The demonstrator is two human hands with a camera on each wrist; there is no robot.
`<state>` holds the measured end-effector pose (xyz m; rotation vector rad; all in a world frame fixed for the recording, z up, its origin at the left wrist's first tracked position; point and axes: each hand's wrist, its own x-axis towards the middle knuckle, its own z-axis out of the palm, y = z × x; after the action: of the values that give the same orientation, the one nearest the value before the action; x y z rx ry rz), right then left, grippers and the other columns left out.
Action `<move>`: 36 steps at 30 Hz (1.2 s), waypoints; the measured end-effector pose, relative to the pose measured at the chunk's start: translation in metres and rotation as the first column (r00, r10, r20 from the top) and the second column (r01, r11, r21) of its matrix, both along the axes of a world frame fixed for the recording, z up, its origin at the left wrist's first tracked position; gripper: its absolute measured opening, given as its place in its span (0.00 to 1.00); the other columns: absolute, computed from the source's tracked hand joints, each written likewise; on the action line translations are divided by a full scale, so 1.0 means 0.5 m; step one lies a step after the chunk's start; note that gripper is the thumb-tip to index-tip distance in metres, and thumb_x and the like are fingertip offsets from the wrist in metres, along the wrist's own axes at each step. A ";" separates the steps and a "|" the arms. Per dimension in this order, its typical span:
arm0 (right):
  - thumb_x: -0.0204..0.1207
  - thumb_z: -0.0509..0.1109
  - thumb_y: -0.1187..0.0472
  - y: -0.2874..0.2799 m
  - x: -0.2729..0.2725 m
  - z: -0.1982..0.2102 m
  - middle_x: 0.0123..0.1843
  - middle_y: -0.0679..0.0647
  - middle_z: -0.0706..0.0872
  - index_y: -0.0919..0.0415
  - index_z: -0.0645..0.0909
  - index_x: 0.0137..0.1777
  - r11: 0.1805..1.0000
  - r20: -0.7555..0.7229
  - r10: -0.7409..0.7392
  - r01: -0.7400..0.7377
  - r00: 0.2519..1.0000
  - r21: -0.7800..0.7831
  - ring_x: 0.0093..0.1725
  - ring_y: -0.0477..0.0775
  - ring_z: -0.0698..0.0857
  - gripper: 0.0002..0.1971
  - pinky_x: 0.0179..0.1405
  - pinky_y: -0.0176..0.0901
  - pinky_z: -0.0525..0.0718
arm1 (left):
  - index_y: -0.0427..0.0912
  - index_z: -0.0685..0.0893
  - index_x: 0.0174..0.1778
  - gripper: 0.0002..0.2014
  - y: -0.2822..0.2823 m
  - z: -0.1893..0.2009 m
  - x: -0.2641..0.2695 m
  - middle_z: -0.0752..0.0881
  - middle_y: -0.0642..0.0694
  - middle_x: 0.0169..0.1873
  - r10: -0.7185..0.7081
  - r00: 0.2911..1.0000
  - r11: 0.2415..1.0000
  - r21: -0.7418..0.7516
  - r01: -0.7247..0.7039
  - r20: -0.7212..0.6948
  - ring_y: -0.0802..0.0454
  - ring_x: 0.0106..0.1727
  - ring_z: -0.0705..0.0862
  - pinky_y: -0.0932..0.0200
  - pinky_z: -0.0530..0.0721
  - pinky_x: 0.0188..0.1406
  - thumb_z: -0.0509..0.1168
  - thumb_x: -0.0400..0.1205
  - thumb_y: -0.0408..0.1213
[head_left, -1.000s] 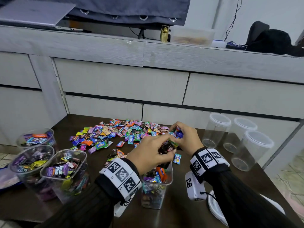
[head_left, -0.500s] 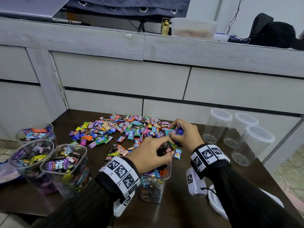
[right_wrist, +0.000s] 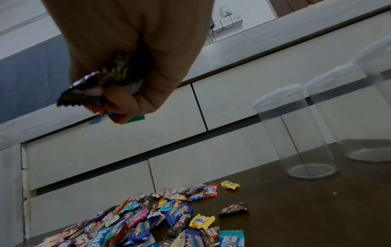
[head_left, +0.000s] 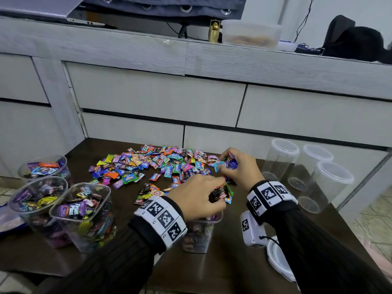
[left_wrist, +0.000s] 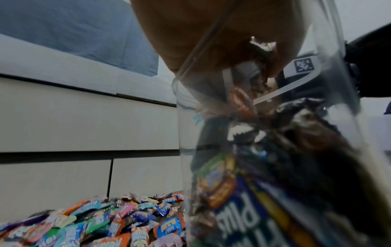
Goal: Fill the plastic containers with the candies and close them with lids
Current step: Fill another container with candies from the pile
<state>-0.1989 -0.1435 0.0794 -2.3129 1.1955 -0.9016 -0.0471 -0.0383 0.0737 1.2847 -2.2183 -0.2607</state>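
The left hand is curled round a bunch of dark-wrapped candies and sits right over the mouth of the open container nearest the person, presumably so the sweets can drop straight in; the left wrist view shows the fingers at the rim with wrappers hanging below them. That container is already mostly full, seen through its clear wall.

The right hand is closed on its own clutch of candies, with wrapper ends poking out under the fingers in the right wrist view. It is at the right edge of the pile, apparently still gathering, so the two hands seem to work in turn: one loads while the other collects.

The pile is spread loose across the middle of the dark tabletop, within easy reach of both hands. To the left stand three filled containers, all without lids, grouped out of the way; they are likely waiting to be closed. To the right, three empty containers stand close together with lids on, probably the next to be filled. A stack of white lids lies at the near right edge, partly hidden under the right sleeve. By this layout the filling is roughly half done, and no filled container is closed yet.
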 end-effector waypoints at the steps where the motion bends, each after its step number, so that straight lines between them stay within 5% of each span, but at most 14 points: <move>1: 0.71 0.76 0.63 -0.001 -0.001 0.000 0.42 0.51 0.87 0.54 0.80 0.45 1.000 -0.005 -0.003 0.003 1.000 -0.006 0.42 0.54 0.86 0.08 0.42 0.45 0.83 | 0.41 0.70 0.38 0.11 0.000 0.002 0.002 0.68 0.55 0.29 -0.017 1.000 1.000 -0.001 0.018 0.025 0.52 0.35 0.68 0.53 0.67 0.37 0.64 0.77 0.42; 7: 0.71 0.77 0.61 -0.006 0.000 -0.003 0.41 0.47 0.85 0.50 0.79 0.45 1.000 -0.016 -0.002 0.001 1.000 -0.017 0.39 0.48 0.84 0.10 0.33 0.27 0.77 | 0.43 0.75 0.46 0.09 0.009 0.004 0.026 0.68 0.60 0.34 -0.076 0.983 0.996 0.055 0.067 0.166 0.58 0.38 0.67 0.60 0.62 0.39 0.64 0.81 0.44; 13: 0.71 0.77 0.61 -0.006 0.006 -0.007 0.39 0.46 0.84 0.51 0.79 0.45 1.000 -0.013 0.020 -0.020 1.000 -0.012 0.39 0.47 0.84 0.09 0.33 0.29 0.79 | 0.41 0.81 0.58 0.22 0.011 0.010 0.041 0.79 0.47 0.50 -0.061 0.935 0.997 0.071 0.039 0.350 0.53 0.48 0.76 0.58 0.73 0.49 0.61 0.82 0.56; 18: 0.72 0.77 0.60 -0.004 0.008 -0.004 0.41 0.46 0.85 0.50 0.79 0.46 1.000 -0.001 0.027 -0.027 1.000 -0.005 0.41 0.47 0.86 0.09 0.36 0.38 0.85 | 0.43 0.80 0.54 0.21 0.000 0.030 0.032 0.84 0.46 0.46 -0.070 0.895 0.993 0.118 0.020 0.441 0.51 0.42 0.76 0.55 0.72 0.40 0.60 0.82 0.60; 22: 0.72 0.76 0.60 -0.005 0.005 -0.003 0.40 0.42 0.83 0.50 0.79 0.46 0.999 0.008 0.034 -0.034 0.999 0.000 0.40 0.42 0.85 0.09 0.30 0.27 0.81 | 0.44 0.80 0.55 0.18 -0.010 0.039 0.030 0.86 0.44 0.45 -0.076 0.864 0.994 0.101 0.029 0.498 0.46 0.44 0.83 0.52 0.81 0.40 0.63 0.81 0.56; 28: 0.72 0.77 0.61 -0.009 0.001 -0.002 0.39 0.42 0.83 0.51 0.79 0.46 1.000 0.006 0.029 -0.029 1.000 0.004 0.38 0.39 0.83 0.09 0.30 0.25 0.80 | 0.49 0.82 0.61 0.21 -0.022 0.049 0.033 0.86 0.44 0.50 -0.111 0.801 0.991 0.129 0.043 0.588 0.45 0.52 0.83 0.50 0.82 0.45 0.68 0.78 0.58; 36: 0.71 0.76 0.63 -0.008 -0.003 -0.002 0.40 0.44 0.84 0.54 0.81 0.47 0.999 0.018 0.034 -0.034 0.999 -0.010 0.37 0.39 0.84 0.08 0.32 0.23 0.78 | 0.53 0.69 0.67 0.28 -0.014 0.043 0.039 0.87 0.47 0.43 -0.062 0.845 0.998 0.043 0.047 0.531 0.46 0.43 0.84 0.51 0.81 0.36 0.66 0.77 0.63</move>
<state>-0.2005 -0.1476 0.0783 -2.3207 1.1429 -0.9171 -0.0279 -0.0451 0.0949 1.4406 -2.7247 0.0607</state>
